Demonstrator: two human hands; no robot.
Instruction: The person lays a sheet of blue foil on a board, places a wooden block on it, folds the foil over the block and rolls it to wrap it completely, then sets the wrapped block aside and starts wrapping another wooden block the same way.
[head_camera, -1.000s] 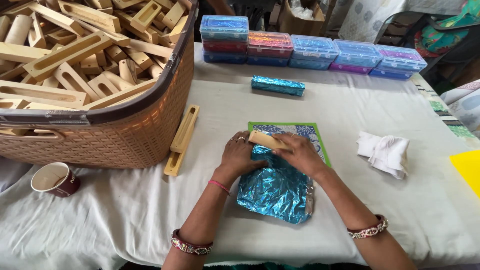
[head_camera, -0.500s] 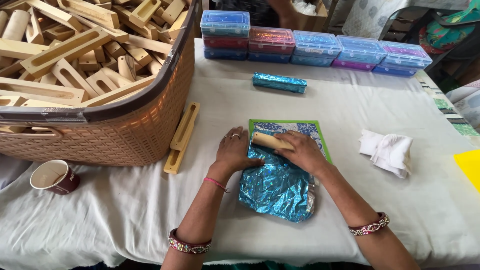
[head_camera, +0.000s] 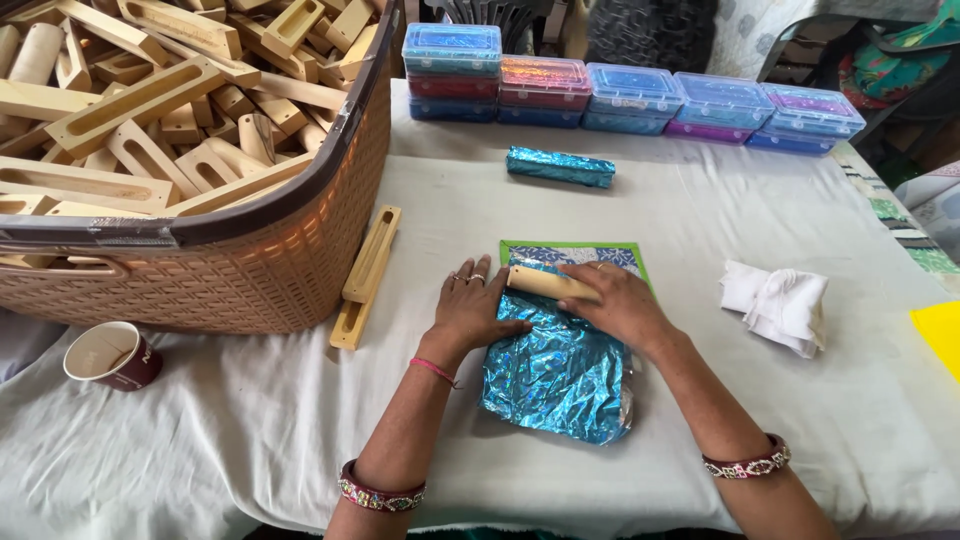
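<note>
Five plastic boxes (head_camera: 634, 97), two loose wooden blocks (head_camera: 366, 270), one cup (head_camera: 110, 355).

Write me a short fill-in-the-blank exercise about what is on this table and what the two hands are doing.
1. Both hands press a wooden piece onto a crinkled sheet of shiny ____ foil.
2. The woven basket at the left is piled with ____ pieces.
3. A paper ____ stands near the table's left edge.
4. A white ____ lies to the right of the right hand.

Missing words: blue; wooden; cup; cloth
</note>
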